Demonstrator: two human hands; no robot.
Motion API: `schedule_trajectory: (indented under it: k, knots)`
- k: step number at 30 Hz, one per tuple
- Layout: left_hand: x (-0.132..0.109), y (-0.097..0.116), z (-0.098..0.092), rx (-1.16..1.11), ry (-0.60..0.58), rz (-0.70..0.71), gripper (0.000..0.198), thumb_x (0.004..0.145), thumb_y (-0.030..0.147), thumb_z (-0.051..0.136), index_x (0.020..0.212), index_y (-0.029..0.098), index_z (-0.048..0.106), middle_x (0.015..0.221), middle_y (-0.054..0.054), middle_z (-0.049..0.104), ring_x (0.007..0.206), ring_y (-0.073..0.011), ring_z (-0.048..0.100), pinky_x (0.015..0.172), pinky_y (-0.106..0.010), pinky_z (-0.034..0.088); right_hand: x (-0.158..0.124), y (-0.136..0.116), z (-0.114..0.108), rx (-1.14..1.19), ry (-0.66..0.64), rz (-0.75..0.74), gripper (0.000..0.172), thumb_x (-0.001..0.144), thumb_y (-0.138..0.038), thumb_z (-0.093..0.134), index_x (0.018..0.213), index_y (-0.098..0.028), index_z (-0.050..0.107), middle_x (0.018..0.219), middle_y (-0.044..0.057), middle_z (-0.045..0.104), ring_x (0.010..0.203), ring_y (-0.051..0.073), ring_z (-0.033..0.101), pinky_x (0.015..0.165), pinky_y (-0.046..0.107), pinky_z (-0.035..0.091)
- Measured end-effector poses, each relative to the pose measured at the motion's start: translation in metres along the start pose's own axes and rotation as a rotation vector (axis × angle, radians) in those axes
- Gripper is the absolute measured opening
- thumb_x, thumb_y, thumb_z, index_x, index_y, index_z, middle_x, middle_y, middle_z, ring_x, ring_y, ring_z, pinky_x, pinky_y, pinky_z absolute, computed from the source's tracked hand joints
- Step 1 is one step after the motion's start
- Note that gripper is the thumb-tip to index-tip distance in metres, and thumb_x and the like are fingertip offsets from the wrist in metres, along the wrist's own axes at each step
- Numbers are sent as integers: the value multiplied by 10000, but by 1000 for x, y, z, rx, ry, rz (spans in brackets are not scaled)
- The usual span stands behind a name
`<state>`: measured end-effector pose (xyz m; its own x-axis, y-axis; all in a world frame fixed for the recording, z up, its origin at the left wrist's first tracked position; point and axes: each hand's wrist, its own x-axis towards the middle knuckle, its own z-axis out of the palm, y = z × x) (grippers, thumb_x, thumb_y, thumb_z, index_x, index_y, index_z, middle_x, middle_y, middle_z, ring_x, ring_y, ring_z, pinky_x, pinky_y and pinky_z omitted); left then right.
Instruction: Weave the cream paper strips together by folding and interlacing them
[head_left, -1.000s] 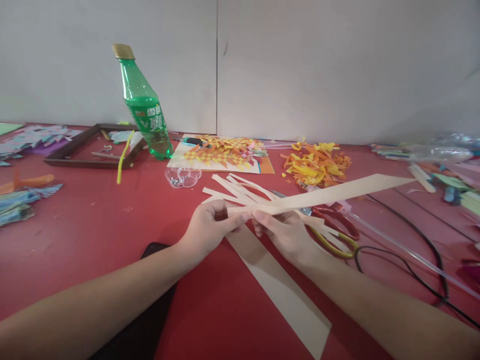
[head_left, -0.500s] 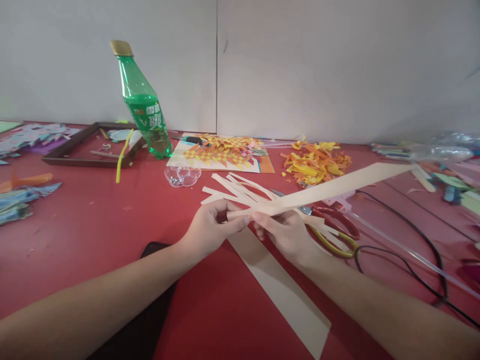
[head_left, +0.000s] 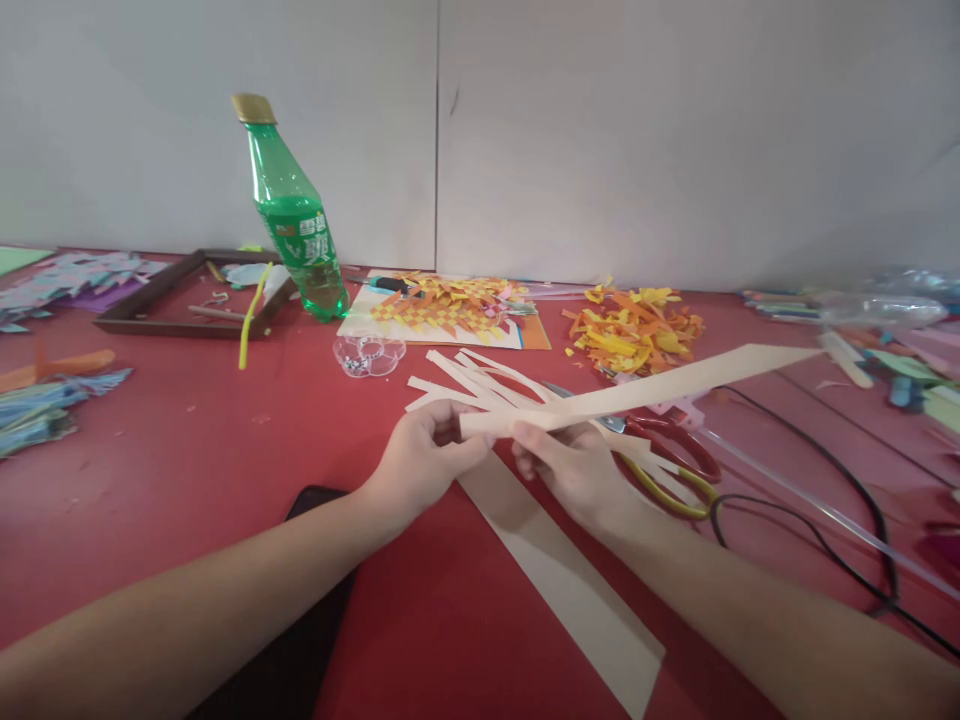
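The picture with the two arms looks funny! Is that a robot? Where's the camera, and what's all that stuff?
No robot here, just a person's bare left hand and right hand. The camera sits on that person's head, looking forward and down, so you see roughly what they see. Both hands hold a pale paper strip. Beneath them is another pale piece. On the red table are scissors, a green bottle, a dark frame and a heap of orange and yellow paper bits.
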<state>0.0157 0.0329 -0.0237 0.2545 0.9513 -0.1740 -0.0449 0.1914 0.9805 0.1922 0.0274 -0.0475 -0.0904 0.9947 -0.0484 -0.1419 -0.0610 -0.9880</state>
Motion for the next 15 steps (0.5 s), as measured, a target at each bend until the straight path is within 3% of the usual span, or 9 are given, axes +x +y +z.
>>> schedule_trajectory:
  k: [5, 11, 13, 15]
  knots:
    - [1, -3, 0, -150, 88, 21, 203, 733, 245, 731, 826, 152, 577, 728, 28, 585, 679, -78, 566, 680, -215, 472, 5, 0, 1, 208, 100, 98, 245, 695, -348, 806, 649, -152, 667, 555, -8, 596, 467, 80, 503, 430, 210, 390]
    - [9, -3, -5, -329, 268, 84, 213, 743, 208, 726, 820, 172, 532, 753, 39, 577, 698, -72, 572, 766, -247, 508, 6, -5, 2, 281, 147, 85, 264, 686, -329, 809, 601, -145, 641, 533, -24, 558, 455, 64, 477, 435, 203, 384]
    - [10, -2, -5, -364, 255, 84, 217, 763, 243, 719, 863, 180, 538, 804, 26, 601, 758, -85, 591, 783, -250, 505, 5, -5, 1, 214, 110, 74, 271, 709, -347, 791, 605, -147, 641, 530, -20, 564, 451, 72, 481, 434, 214, 380]
    - [7, -1, -5, -317, 137, 75, 255, 779, 318, 714, 929, 184, 557, 888, -2, 631, 830, -112, 609, 783, -257, 499, 3, -3, 0, 82, 51, 41, 282, 744, -365, 763, 609, -148, 644, 520, -16, 567, 449, 80, 484, 441, 227, 380]
